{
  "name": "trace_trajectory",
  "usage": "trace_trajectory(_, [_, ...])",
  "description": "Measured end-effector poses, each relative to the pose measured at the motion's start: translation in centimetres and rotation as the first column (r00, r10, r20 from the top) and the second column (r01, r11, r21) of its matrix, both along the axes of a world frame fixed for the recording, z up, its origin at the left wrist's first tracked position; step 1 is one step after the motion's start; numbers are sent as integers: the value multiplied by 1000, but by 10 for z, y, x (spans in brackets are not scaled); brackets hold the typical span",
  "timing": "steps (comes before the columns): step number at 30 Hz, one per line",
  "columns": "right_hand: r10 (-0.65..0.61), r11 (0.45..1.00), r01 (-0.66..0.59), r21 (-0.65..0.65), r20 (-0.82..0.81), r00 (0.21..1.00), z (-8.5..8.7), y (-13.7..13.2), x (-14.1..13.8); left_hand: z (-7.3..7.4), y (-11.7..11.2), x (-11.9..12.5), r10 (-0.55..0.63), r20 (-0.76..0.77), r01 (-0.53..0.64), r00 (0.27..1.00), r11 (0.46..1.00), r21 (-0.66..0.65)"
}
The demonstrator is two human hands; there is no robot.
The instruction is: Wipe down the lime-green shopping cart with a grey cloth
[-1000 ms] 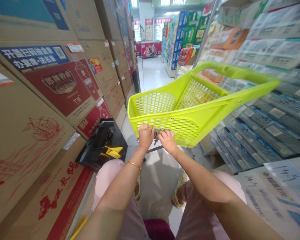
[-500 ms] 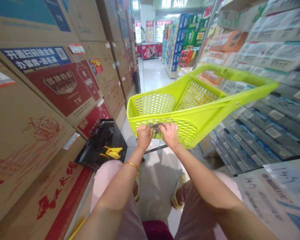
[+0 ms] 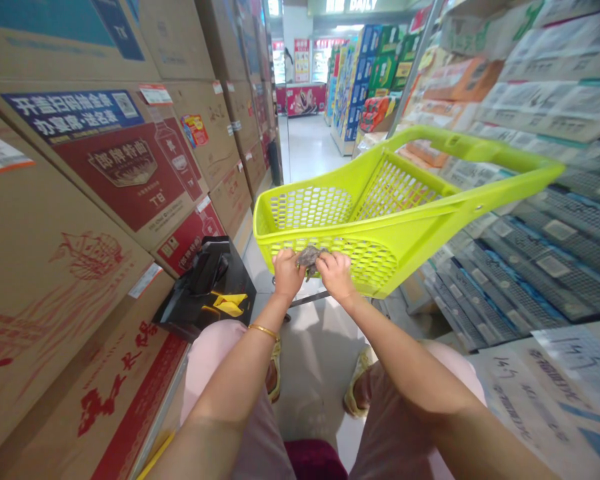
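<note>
Between my two hands is a crumpled grey cloth [image 3: 309, 256], small and bunched up, in front of the near side of a lime-green shopping cart [image 3: 330, 235]. My left hand [image 3: 287, 272] pinches the cloth's left end, and a gold bangle circles that wrist. On the other side, my right hand [image 3: 336, 272] has its fingers closed on the right end. Both hands are close to the cart's perforated basket wall; whether they touch it I cannot tell. The cart stands crosswise, its handle [image 3: 510, 177] towards the right.
Stacked cardboard cartons [image 3: 130, 167] line the left side. A black bag [image 3: 205, 287] with a yellow piece stands at their foot. Packaged goods [image 3: 545, 253] fill the right side. Beyond the cart, the aisle floor [image 3: 315, 147] leads past a stocked shelf [image 3: 365, 87].
The cloth has bunched into a rounder clump between my hands. My right hand has shifted slightly left and down; my left hand has barely moved.
</note>
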State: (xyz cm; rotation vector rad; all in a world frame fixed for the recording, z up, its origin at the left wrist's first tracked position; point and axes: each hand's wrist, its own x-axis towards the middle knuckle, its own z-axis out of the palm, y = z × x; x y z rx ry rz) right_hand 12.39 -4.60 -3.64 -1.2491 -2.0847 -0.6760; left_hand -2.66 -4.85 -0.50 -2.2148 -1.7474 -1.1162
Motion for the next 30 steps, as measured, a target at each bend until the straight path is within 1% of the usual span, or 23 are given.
trace_trajectory(5, [88,976,-61,-208,125,988,-27,-10,-7,1,-1,1,22,-37,-21,999,1000,6])
trace_trajectory(7, [134,965,-88,-248,176,975,-33,-11,-9,1,-2,2,37,-57,-37,998,999,12])
trace_trajectory(9, [159,961,-104,-258,204,966,-34,-11,-9,0,-2,3,39,-65,-39,997,999,10])
trace_trajectory(11, [147,965,-98,-242,192,970,-29,-9,-8,0,-2,4,38,-65,-38,997,999,3])
trace_trajectory(13, [111,976,-79,-203,150,982,-19,-7,-5,0,-2,5,38,-59,-39,998,999,-7])
trace_trajectory(15, [72,988,-57,-146,96,993,-7,-4,-3,0,-2,5,37,-48,-39,998,999,-24])
trace_trajectory(19, [39,999,-38,-35,5,999,16,1,1,2,-3,5,28,-37,-30,999,998,-50])
trace_trajectory(24, [-23,992,43,115,-171,985,39,6,7,2,-4,5,11,-38,-12,999,999,-38])
trace_trajectory(27, [-48,989,75,124,-213,976,43,9,8,1,-4,5,15,-31,-14,999,1000,2])
trace_trajectory(30, [-61,996,72,57,-174,983,33,9,7,0,-3,4,-1,-30,1,1000,1000,24])
